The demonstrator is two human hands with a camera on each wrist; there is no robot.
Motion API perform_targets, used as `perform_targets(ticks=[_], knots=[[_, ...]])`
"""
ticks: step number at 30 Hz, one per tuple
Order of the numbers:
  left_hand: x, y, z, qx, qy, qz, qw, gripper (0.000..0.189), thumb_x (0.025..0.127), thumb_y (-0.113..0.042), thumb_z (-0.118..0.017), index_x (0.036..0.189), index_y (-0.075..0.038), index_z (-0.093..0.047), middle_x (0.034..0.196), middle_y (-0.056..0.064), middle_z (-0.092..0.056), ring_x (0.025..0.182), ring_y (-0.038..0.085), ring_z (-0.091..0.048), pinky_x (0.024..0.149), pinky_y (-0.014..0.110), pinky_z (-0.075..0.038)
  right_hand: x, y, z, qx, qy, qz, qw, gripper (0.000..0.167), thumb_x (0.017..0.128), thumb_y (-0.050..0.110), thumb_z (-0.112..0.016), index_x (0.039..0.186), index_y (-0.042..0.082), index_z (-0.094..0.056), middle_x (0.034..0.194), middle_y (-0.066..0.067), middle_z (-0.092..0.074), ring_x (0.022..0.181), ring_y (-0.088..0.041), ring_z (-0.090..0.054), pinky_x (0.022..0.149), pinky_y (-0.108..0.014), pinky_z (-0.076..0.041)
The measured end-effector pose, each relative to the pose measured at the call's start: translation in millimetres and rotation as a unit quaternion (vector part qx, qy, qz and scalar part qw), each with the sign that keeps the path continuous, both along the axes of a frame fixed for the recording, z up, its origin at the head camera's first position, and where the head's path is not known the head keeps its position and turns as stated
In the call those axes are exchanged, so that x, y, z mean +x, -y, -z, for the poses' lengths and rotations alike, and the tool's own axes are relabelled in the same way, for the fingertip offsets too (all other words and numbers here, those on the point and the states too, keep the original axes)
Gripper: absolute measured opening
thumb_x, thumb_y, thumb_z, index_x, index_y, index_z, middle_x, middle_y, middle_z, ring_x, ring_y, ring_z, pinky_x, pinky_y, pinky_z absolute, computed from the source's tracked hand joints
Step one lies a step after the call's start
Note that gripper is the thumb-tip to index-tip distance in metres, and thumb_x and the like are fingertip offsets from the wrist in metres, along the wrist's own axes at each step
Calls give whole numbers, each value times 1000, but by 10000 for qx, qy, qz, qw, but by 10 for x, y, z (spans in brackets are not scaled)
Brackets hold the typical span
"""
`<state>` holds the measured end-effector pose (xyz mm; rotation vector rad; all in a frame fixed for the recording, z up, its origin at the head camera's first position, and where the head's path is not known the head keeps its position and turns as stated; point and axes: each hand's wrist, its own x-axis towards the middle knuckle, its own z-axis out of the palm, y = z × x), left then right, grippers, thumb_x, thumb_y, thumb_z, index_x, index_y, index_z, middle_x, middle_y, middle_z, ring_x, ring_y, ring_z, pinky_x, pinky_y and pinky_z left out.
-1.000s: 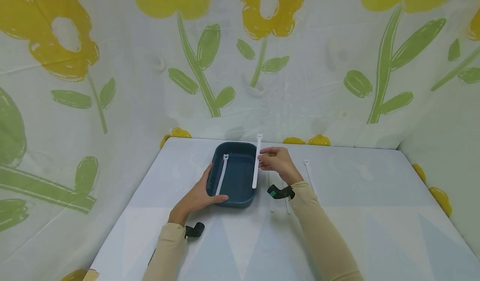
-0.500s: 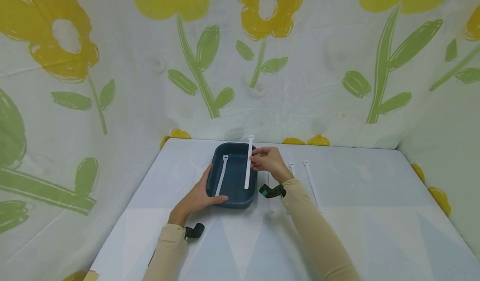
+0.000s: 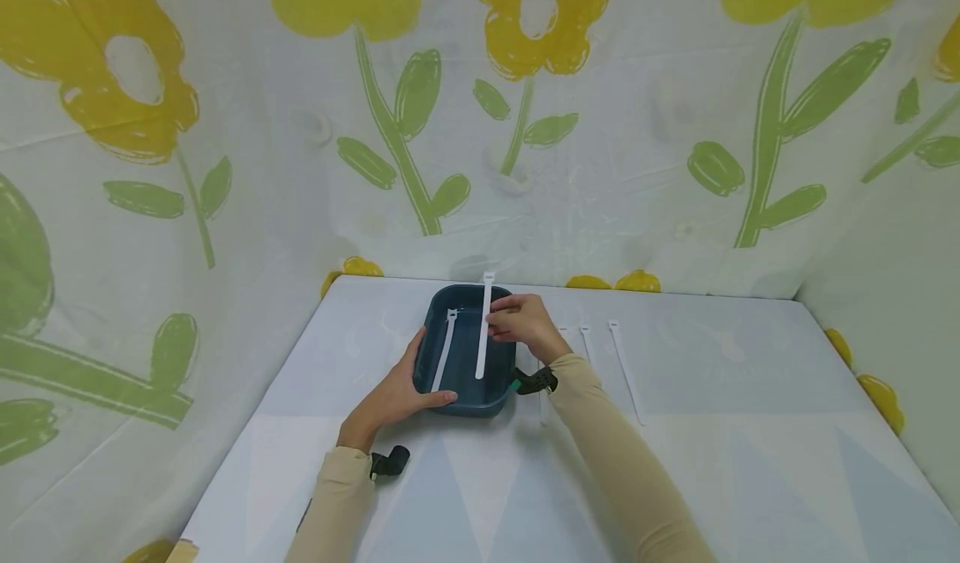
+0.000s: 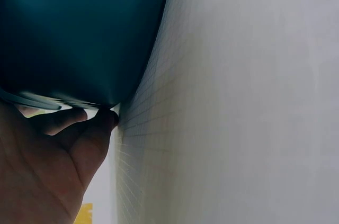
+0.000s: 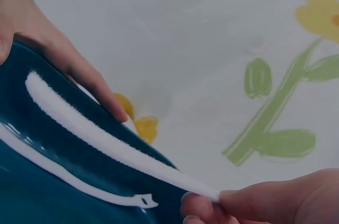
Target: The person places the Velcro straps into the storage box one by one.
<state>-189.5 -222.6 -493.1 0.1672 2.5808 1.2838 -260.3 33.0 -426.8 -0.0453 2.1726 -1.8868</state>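
Observation:
A dark teal rectangular dish (image 3: pixel 468 398) stands on the table. My left hand (image 3: pixel 396 392) holds it at the left side, thumb along the near-left corner and fingers against the outer wall (image 4: pixel 79 38). My right hand (image 3: pixel 527 327) pinches a white velcro cable tie (image 3: pixel 484 329) between thumb and fingers. This tie hangs over the dish with its slotted head toward the back; its fuzzy face (image 5: pixel 100 136) shows in the right wrist view. Inside the dish, along the left side, lies another white velcro cable tie (image 3: pixel 446 350), head at the far end.
Right of the dish, several more white ties lie on the table (image 3: pixel 720 480); the rightmost tie (image 3: pixel 627 371) is fully visible, while the right forearm partly covers others. A flower-printed white curtain (image 3: pixel 600 171) rises behind the table's back edge.
My right hand has carried the pinched tie leftward, from the dish's right rim to over its middle. More of the ties on the table now show. My left hand has stayed put.

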Motion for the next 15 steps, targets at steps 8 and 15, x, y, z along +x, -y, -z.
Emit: perform_targets(ticks=[8, 15], knots=[[-3, 2, 2, -36, -23, -15, 10000, 130, 75, -61, -85, 167, -31, 3, 174, 13, -16, 154, 40, -31, 122, 67, -30, -12, 102, 35, -62, 161, -58, 9998, 27, 95, 8, -73, 119, -3, -68, 101, -18, -76, 72, -15, -74, 74, -31, -65], [-8, 15, 10, 125, -120, 26, 9998, 129, 77, -55, -86, 167, -30, 3, 172, 14, -20, 150, 38, -35, 122, 65, -32, -35, 180, 72, -118, 280, -87, 9995, 25, 95, 5, -72, 118, -3, -68, 98, -17, -77, 72, -16, -74, 72, -32, -65]])
